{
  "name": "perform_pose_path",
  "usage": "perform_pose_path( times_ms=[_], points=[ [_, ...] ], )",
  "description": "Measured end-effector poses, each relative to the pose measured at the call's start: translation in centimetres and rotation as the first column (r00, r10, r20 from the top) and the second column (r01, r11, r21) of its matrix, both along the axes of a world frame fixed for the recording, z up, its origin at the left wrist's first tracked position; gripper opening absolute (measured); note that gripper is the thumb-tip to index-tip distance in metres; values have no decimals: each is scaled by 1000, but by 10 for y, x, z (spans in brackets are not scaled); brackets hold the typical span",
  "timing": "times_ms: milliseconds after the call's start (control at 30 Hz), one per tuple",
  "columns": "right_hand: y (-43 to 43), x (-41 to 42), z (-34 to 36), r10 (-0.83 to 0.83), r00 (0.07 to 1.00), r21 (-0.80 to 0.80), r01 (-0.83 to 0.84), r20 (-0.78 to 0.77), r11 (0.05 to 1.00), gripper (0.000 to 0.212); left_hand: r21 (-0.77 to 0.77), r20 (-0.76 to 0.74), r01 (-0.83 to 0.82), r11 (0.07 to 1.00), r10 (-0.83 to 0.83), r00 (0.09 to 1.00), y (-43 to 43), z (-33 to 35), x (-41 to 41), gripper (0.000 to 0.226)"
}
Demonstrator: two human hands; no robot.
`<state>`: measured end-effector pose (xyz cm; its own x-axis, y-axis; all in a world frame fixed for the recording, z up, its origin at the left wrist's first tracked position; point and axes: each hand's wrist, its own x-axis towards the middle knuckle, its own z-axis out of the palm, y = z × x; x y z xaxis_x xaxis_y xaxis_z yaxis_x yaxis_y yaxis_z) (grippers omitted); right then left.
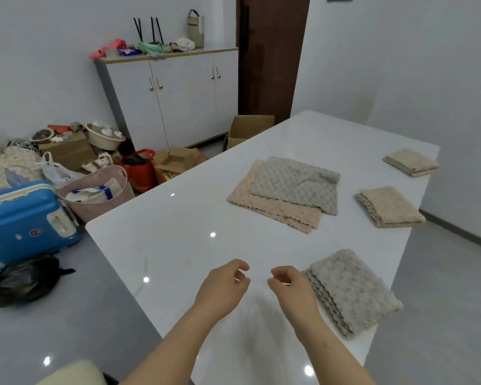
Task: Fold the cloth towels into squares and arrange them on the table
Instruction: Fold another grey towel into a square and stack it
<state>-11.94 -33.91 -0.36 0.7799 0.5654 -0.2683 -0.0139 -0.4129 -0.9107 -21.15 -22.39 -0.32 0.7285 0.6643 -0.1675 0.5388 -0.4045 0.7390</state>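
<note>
Hovering low over the glossy white worktop, the left hand and right hand face each other with a small gap between them. Both hands have fingers loosely curled and hold nothing.

Just beside the right hand, at the worktop's near right edge, lies a folded grey bobble-textured cloth towel. It is close to square, and its stacked scalloped edges point towards that hand; whether skin touches cloth cannot be told.

Farther along the right edge, well apart from each other, sit a folded beige towel and a second folded beige towel, both turned at a slant to the edge.

Mid-worktop, an unfolded beige scallop-edged towel lies flat, its long axis running left to right. An unfolded grey towel overlaps it, shifted to the far right, with its far right end bunched up.

On the floor to the left stand a blue hard-shell suitcase and a pink plastic basket.
</note>
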Motion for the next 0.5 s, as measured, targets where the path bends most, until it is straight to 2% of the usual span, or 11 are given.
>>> perform_pose_path(
  times_ms=[300,500],
  points=[
    [40,14,-10,-74,997,-12,74,16,997,18,4,37,90,996,-90,995,48,2,28,27],
    [91,51,-18,-214,975,-44,217,54,975,15,-45,75,207,977,-203,976,111,-5,72,31]
  ],
)
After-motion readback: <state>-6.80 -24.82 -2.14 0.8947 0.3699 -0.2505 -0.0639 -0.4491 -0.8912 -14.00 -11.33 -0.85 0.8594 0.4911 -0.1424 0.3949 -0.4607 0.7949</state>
